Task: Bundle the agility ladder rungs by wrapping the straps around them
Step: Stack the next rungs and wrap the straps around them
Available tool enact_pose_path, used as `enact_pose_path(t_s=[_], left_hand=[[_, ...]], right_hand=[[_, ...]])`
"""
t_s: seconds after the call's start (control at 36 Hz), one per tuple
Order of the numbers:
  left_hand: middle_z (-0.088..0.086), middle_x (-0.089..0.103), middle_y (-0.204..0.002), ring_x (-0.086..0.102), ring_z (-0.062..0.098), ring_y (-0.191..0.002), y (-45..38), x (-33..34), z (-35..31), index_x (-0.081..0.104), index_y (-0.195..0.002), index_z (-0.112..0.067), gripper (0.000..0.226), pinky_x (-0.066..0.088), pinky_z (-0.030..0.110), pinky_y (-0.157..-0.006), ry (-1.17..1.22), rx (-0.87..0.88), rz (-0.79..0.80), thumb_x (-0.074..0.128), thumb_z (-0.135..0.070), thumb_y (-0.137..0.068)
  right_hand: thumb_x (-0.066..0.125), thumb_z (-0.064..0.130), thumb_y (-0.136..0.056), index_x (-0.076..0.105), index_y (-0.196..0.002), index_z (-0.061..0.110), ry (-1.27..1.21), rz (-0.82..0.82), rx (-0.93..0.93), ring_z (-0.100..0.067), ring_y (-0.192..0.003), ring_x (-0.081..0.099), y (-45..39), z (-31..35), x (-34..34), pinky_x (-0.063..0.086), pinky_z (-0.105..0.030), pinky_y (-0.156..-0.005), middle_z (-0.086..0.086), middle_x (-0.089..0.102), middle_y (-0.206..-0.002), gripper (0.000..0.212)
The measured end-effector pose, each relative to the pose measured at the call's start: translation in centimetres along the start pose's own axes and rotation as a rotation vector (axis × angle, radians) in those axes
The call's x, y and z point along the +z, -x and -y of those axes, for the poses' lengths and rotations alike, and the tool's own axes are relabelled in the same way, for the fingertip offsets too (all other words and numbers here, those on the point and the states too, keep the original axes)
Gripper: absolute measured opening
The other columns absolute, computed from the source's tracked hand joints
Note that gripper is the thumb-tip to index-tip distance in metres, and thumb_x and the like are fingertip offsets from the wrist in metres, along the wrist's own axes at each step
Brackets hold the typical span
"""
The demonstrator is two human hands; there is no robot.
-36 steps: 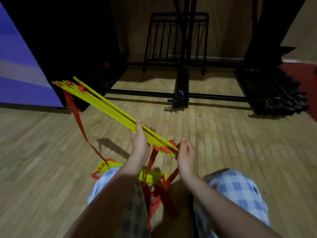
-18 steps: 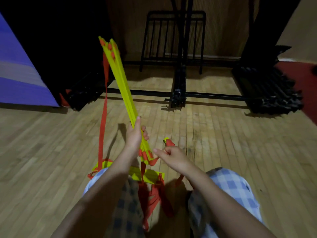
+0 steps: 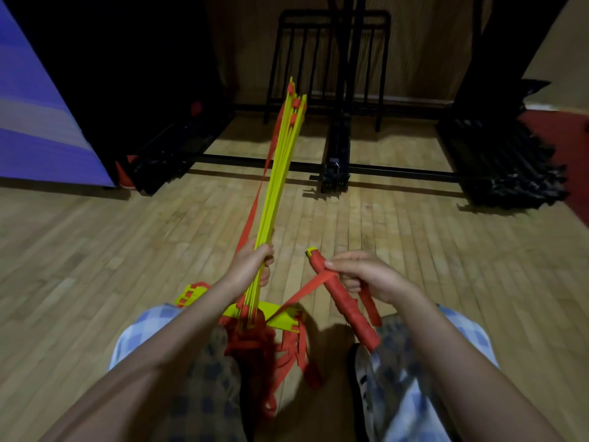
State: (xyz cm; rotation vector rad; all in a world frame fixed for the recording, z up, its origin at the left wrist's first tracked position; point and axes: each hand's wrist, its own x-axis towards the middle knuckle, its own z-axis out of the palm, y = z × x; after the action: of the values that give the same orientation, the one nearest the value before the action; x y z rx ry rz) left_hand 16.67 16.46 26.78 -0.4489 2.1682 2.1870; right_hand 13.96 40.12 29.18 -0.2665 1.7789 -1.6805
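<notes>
Bundling ladder rungs: strap wrap in progress.
Left hand (image 3: 251, 266) is gripping the upright yellow rungs (image 3: 275, 186) above the floor; right hand (image 3: 363, 275) is pinching a strap-wrapped rung (image 3: 345, 306). Slack strap (image 3: 255, 205) risks snagging, loosening the stack.

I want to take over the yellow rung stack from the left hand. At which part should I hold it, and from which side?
Grip the yellow rung stack just above the left hand, where the rungs are still pressed tight; higher up they fan apart. Come from its right side, because a red strap hangs along its left edge, and curl your fingers around the whole stack.
</notes>
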Motion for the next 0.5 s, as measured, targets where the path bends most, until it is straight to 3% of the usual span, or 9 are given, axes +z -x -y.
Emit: enact_pose_path(t_s=[0.11, 0.22, 0.31, 0.42, 0.5], left_hand=[[0.005, 0.046, -0.058, 0.033, 0.018, -0.037, 0.6, 0.5, 0.6, 0.043, -0.086, -0.009, 0.009, 0.027, 0.021, -0.040, 0.001, -0.002, 0.060, 0.043, -0.005, -0.094], [0.000, 0.052, -0.047, 0.035, 0.016, -0.033, 0.8, 1.5, 1.1, 0.046, -0.097, -0.001, 0.010, 0.029, 0.021, -0.037, 0.017, -0.056, 0.103, 0.044, -0.011, -0.097], [0.007, 0.062, -0.065, 0.036, 0.018, -0.037, 0.9, 1.9, 1.4, 0.045, -0.103, -0.004, 0.009, 0.030, 0.021, -0.038, 0.047, -0.074, 0.118, 0.045, -0.012, -0.097], [0.006, 0.065, -0.066, 0.037, 0.017, -0.037, 1.6, 2.2, 1.2, 0.049, -0.107, -0.008, 0.011, 0.030, 0.019, -0.038, 0.068, -0.087, 0.143, 0.049, -0.012, -0.097], [0.008, 0.068, -0.071, 0.042, 0.017, -0.040, 2.3, 2.2, 1.1, 0.053, -0.109, -0.010, 0.012, 0.035, 0.019, -0.037, -0.004, -0.029, 0.185, 0.050, -0.014, -0.098]], right_hand=[[0.066, 0.014, -0.089, 0.056, -0.071, 0.011, -0.132, -0.135, 0.017, -0.007, -0.043, 0.035, -0.3, 0.0, 0.2, 0.027, -0.017, -0.039, -0.001, 0.038, -0.058, 0.021], [0.058, 0.016, -0.095, 0.044, -0.066, 0.015, -0.513, -0.201, 0.079, -0.005, -0.038, 0.040, -0.6, 0.6, 1.0, 0.032, -0.014, -0.041, 0.004, 0.038, -0.046, 0.032], [0.055, 0.016, -0.097, 0.045, -0.073, 0.013, -0.780, -0.217, 0.073, -0.006, -0.042, 0.051, -0.8, 0.8, 1.4, 0.043, -0.012, -0.044, 0.004, 0.042, -0.043, 0.026], [0.054, 0.016, -0.098, 0.054, -0.074, 0.007, -0.766, -0.167, 0.026, -0.008, -0.054, 0.061, -1.3, 0.6, 1.9, 0.052, -0.014, -0.056, -0.006, 0.061, -0.062, 0.026], [0.056, 0.014, -0.096, 0.057, -0.074, 0.008, -0.596, -0.234, -0.037, -0.009, -0.053, 0.055, -1.8, 0.2, 2.3, 0.048, -0.015, -0.050, -0.006, 0.057, -0.069, 0.023]])
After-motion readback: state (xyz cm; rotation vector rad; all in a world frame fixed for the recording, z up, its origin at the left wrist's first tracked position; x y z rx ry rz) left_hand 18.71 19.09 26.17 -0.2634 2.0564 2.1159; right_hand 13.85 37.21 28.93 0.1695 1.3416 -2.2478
